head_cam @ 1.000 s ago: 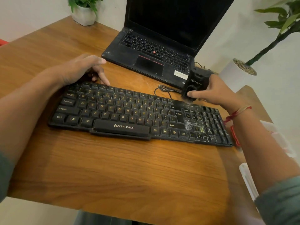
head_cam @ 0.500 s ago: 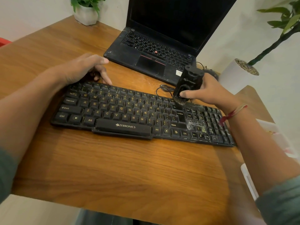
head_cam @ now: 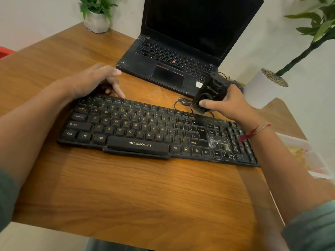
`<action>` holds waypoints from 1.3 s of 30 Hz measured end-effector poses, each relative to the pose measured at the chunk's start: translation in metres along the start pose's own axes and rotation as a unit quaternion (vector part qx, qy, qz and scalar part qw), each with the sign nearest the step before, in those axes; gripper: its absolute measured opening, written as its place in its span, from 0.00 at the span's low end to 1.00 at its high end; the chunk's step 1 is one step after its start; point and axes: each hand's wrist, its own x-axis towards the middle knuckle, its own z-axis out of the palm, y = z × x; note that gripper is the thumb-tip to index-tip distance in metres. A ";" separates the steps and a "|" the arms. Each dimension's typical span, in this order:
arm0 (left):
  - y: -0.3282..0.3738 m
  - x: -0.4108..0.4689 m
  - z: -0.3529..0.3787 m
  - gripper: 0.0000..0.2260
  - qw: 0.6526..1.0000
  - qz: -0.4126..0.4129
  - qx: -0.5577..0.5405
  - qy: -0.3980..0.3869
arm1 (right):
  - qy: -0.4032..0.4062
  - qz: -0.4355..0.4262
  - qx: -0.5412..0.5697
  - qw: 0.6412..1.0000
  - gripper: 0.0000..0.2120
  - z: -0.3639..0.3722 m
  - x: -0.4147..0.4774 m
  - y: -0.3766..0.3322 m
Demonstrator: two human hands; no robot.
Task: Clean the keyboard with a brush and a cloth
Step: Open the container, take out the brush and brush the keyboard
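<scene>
A black Zebronics keyboard (head_cam: 145, 133) lies across the wooden table (head_cam: 126, 187), with whitish dirt near its arrow keys. My right hand (head_cam: 230, 104) grips a black brush tool (head_cam: 208, 93), bristles pointing down at the keyboard's top edge near the function keys. My left hand (head_cam: 94, 80) rests over the keyboard's top left corner, fingers curved down onto its back edge, thumb touching the top row. No cloth is in view.
An open black laptop (head_cam: 181, 51) stands just behind the keyboard. The keyboard's cable (head_cam: 181, 103) coils between them. A small potted plant (head_cam: 97, 17) sits at the back left, a larger white pot (head_cam: 262, 87) at the right. A clear plastic box (head_cam: 308, 154) is beside the table's right edge.
My right hand has carried the brush leftward along the keyboard's top edge, from above the numpad side towards the function keys. My left hand has stayed on the top left corner.
</scene>
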 end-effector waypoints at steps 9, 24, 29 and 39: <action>0.015 -0.013 0.003 0.22 0.998 0.012 0.044 -0.038 | 0.079 -0.009 0.200 0.977 0.25 -0.009 -0.058 0.009; 0.098 -0.039 0.074 0.22 0.902 0.070 0.406 -0.129 | 0.135 0.000 0.248 0.959 0.21 -0.005 -0.082 0.016; 0.115 -0.041 0.148 0.52 0.828 0.101 0.505 -0.224 | 0.111 0.001 0.176 0.978 0.19 -0.013 -0.089 0.016; 0.089 -0.041 0.149 0.65 0.791 0.060 0.567 -0.224 | -0.159 -0.070 0.053 0.983 0.19 -0.024 -0.101 0.003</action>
